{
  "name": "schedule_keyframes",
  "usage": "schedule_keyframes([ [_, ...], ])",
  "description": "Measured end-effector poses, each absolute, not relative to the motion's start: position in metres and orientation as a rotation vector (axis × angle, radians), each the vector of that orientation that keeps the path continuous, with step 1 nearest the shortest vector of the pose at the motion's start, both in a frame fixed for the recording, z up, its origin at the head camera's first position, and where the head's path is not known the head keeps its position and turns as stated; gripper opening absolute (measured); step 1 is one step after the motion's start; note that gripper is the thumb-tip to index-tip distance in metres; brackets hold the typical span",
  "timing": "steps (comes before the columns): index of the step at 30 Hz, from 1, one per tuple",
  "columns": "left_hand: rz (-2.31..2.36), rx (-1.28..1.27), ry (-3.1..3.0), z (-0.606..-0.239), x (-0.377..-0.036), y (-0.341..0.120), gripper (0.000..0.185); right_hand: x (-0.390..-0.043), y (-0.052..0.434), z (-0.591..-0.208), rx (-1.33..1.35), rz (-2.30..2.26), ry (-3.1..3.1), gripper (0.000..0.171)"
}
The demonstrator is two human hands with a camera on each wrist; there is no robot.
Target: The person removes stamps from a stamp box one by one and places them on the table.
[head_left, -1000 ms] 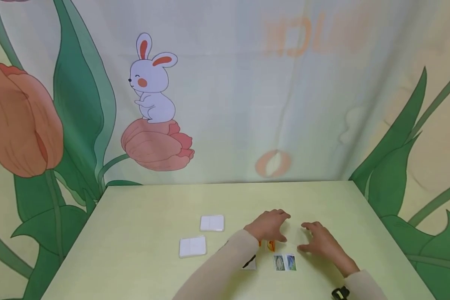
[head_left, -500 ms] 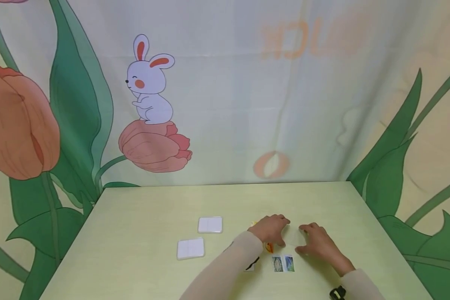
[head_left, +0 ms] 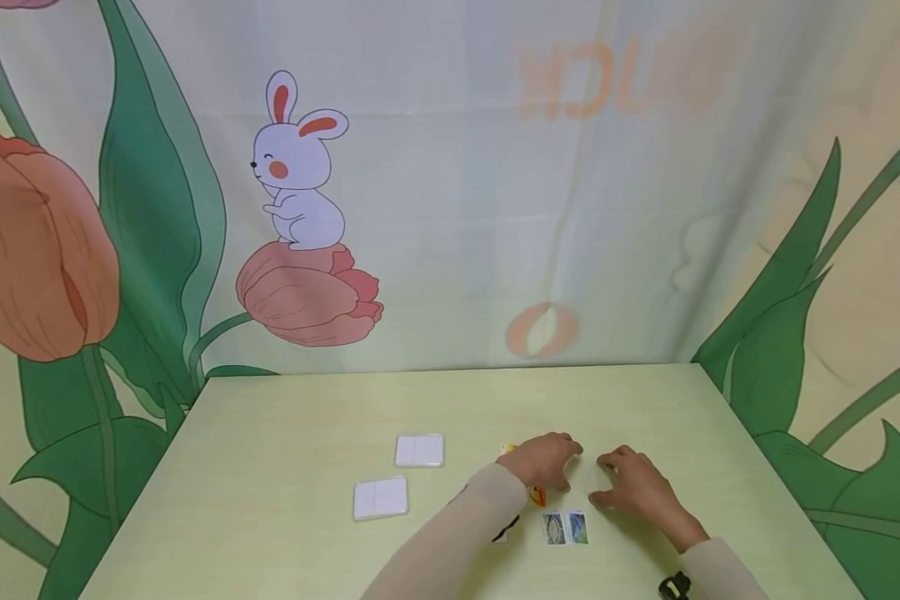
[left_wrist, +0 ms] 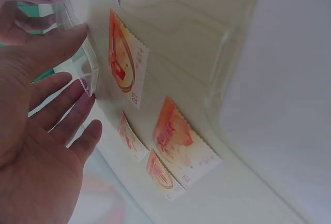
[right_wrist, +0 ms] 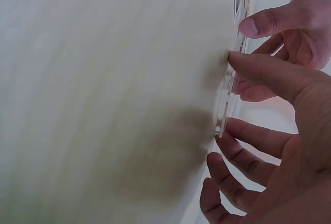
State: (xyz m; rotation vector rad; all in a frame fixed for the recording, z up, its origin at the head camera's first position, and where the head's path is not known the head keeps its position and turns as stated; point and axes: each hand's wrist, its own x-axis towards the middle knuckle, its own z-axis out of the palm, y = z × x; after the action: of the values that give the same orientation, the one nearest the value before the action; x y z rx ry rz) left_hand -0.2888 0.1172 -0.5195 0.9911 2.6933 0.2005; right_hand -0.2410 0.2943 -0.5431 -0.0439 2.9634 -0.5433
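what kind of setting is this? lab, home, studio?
Probably a staged tabletop set, not a lab: a pale green table against a printed rabbit-and-tulip backdrop, with postage stamps and white cases laid out.

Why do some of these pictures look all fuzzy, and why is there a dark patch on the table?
The head view is sharp. In the left wrist view the stamps are soft because the camera sits very close. The right wrist view is the blurriest: the table is smeared, and the dark patch is the shadow of the right hand beside the clear plastic piece.
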Motion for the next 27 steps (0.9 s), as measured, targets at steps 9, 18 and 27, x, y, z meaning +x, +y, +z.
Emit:
schedule_keyframes([
  [9,0.211,1.012,2.697,-0.5197,-0.288,0.116,0.058,-0.2416,0.297,-0.5418,-0.083,-0.521,2.978,0.063],
  [18,0.249,1.015,2.68,-0.5239,-0.2917,0.1157,0.058,-0.2444,0.3003,-0.5427,-0.112,-0.541,2.973,0.064],
  [27,0.268,1.041,2.681,-0.5215,-0.2943,0.1105,0.062,-0.242,0.3011,-0.539,-0.195,-0.537,3.028,0.063],
])
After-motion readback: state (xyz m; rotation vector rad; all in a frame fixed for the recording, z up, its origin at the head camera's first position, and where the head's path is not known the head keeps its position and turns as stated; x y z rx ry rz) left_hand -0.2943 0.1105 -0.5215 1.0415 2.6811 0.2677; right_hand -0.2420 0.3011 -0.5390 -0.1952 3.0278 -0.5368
